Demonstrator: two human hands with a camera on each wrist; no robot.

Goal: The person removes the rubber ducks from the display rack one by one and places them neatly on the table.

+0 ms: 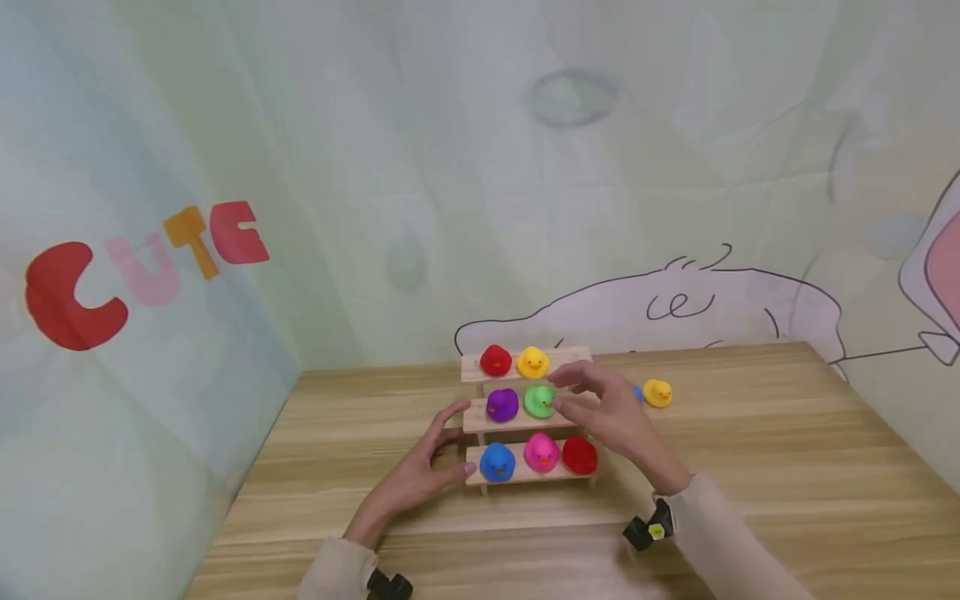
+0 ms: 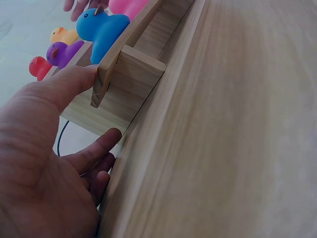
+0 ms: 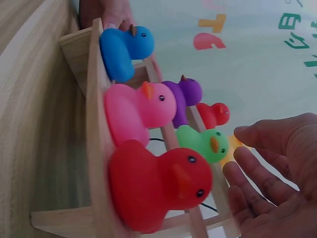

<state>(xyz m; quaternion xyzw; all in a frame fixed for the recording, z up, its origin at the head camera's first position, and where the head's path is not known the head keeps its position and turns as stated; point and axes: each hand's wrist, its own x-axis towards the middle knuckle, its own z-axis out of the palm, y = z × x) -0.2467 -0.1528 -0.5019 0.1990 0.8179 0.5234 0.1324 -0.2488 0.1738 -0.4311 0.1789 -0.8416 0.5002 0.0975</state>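
Note:
A three-tier wooden shelf (image 1: 528, 423) stands on the table with rubber ducks on its steps. My left hand (image 1: 420, 467) is at the shelf's left end; its thumb touches the bottom step, and the other fingers reach along the side. Fingers slightly bent and holding nothing, my right hand (image 1: 611, 412) hovers beside the green duck (image 1: 539, 401). Left of that duck sits a purple duck (image 1: 502, 405). The top step bears a red duck (image 1: 495, 361) and a yellow duck (image 1: 533, 362). Along the bottom are a blue duck (image 3: 121, 52), a pink duck (image 3: 133, 111) and a second red duck (image 3: 153, 183).
Another yellow duck (image 1: 657, 392) lies on the wooden table (image 1: 757, 433) to the right of the shelf. Beside it is a blue thing (image 1: 638, 394), mostly hidden by my right hand. A printed curtain (image 1: 420, 208) hangs behind the table.

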